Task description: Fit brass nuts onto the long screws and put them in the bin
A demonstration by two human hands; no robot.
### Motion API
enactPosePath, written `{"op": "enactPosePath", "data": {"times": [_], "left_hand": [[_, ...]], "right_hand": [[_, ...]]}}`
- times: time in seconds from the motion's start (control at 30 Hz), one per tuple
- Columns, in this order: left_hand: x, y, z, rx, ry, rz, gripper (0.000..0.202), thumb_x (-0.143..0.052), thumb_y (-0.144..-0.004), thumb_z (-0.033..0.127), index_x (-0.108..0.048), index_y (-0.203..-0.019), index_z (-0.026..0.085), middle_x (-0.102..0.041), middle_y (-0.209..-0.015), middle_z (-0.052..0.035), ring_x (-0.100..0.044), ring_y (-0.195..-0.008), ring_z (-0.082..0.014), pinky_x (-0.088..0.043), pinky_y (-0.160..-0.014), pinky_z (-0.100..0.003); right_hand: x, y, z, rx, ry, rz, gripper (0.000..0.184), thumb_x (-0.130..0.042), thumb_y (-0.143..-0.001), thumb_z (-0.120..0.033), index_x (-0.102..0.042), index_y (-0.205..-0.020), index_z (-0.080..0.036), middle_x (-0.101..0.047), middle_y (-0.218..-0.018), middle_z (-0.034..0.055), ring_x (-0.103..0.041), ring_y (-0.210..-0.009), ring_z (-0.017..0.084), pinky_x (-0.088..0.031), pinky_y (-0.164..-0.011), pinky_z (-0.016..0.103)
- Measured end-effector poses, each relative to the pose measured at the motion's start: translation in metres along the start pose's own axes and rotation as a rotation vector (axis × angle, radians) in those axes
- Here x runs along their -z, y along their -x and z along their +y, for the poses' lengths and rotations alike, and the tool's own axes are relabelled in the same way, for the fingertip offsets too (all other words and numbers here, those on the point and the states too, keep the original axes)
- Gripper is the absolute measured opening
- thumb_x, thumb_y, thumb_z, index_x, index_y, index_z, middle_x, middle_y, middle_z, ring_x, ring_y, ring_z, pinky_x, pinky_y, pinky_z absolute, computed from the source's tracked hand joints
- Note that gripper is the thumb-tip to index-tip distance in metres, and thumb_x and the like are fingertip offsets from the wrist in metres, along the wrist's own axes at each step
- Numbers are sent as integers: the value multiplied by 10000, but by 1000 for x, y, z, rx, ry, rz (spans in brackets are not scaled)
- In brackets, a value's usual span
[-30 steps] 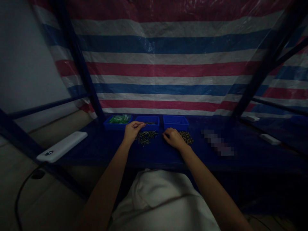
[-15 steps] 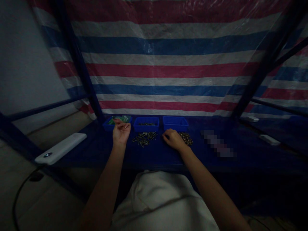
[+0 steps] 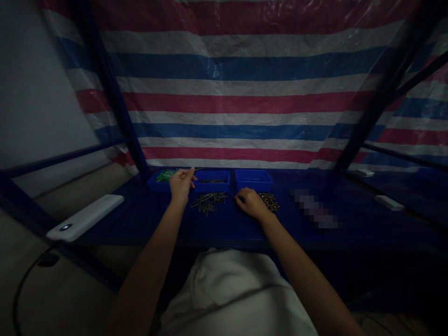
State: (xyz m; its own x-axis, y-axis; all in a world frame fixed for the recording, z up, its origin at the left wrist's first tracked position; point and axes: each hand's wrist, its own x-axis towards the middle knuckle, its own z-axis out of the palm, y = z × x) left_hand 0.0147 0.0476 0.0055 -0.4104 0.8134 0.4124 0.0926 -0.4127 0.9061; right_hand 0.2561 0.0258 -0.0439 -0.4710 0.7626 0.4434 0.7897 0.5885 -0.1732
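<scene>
My left hand [image 3: 182, 183] is raised in front of the blue bins, thumb and fingers pinched on a thin screw [image 3: 198, 169] that points right. Below and to its right lies a pile of long screws [image 3: 209, 201] on the dark blue table [image 3: 213, 228]. My right hand [image 3: 250, 201] rests on the table with fingers curled down; whatever is under them is hidden. Beside it, partly covered, is a heap of small brass-coloured pieces [image 3: 269, 201], too small to name.
Along the back stand a left bin [image 3: 157, 186] with green material, a middle bin [image 3: 213, 188] holding screws and a right bin [image 3: 254, 185]. A white device [image 3: 87, 217] lies at left, a blurred-out item [image 3: 315, 209] at right. Blue posts and a striped sheet [image 3: 220, 102] enclose the table.
My left hand has moved right, from over the left bin towards the middle bin, and turned, with the thin screw now showing at its fingertips. My right hand has stayed in place.
</scene>
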Motion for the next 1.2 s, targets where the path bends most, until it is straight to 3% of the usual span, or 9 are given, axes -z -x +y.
{"op": "enactPosePath", "data": {"times": [0.1, 0.23, 0.3, 0.43, 0.53, 0.6, 0.7, 0.87, 1.2], "left_hand": [[-4, -7, -3, -23, -127, -79, 317, -598, -680, 445, -548, -704, 132, -593, -526, 6, -415, -316, -49, -288, -355, -181], [-2, -14, -8, 40, -247, -158, 516, -584, -697, 448, -500, -1086, 120, -655, -636, -14, -461, -317, -72, -318, -373, -194], [4, -15, -10, -1, -287, -172, 546, -569, -708, 443, -460, -1146, 136, -668, -693, -24, -484, -336, -78, -348, -398, -202], [25, -16, -14, -44, -475, -349, 286, -599, -668, 364, -600, -865, 156, -647, -634, -18, -517, -394, -99, -392, -447, -217], [39, -15, -21, -56, -737, -573, 115, -652, -579, 284, -617, -615, 181, -628, -565, -16, -559, -479, -130, -386, -470, -213], [44, -13, -26, -71, -877, -657, 75, -658, -554, 258, -615, -563, 198, -638, -568, -20, -569, -503, -140, -373, -466, -211], [45, -13, -34, -102, -1019, -611, 55, -634, -576, 262, -618, -569, 210, -653, -599, -33, -568, -512, -144, -356, -464, -212], [34, -18, -42, -68, -1153, -557, 232, -601, -622, 389, -546, -483, 210, -617, -560, -48, -544, -490, -156, -353, -483, -235], [21, -24, -38, 23, -1187, -778, 202, -520, -571, 225, -443, -386, 197, -498, -411, -10, -451, -388, -117, -290, -415, -216]], "right_hand": [[1, 0, 0, 2, -2, -3, 178, -450, -858, -223, -615, -843, -158, -627, -844, 71, -544, -847, 158, -373, -793, 278], [1, 0, 0, -1, 0, -3, 183, -447, -858, -227, -617, -846, -159, -629, -845, 68, -543, -840, 161, -373, -787, 279], [0, 0, 0, -6, 5, -8, 184, -449, -858, -228, -619, -845, -161, -628, -845, 68, -542, -840, 161, -370, -790, 281], [0, 0, 0, -5, 4, -15, 184, -451, -858, -227, -622, -853, -159, -626, -845, 69, -540, -843, 159, -366, -790, 279], [1, 1, -1, 1, 3, -11, 188, -448, -860, -233, -622, -852, -160, -628, -846, 68, -542, -839, 159, -365, -787, 279], [1, 1, -1, 1, 3, -6, 191, -447, -860, -235, -623, -848, -162, -631, -848, 67, -542, -841, 160, -365, -788, 280], [1, 1, -1, -3, 2, -3, 190, -449, -857, -234, -624, -844, -162, -633, -848, 65, -542, -845, 161, -367, -788, 280], [0, 0, 0, 3, 0, 2, 187, -453, -854, -229, -626, -839, -159, -632, -839, 68, -542, -827, 158, -370, -783, 278], [1, 1, 0, 7, -6, 0, 192, -446, -859, -230, -622, -854, -154, -634, -849, 70, -545, -832, 157, -367, -789, 274]]}}
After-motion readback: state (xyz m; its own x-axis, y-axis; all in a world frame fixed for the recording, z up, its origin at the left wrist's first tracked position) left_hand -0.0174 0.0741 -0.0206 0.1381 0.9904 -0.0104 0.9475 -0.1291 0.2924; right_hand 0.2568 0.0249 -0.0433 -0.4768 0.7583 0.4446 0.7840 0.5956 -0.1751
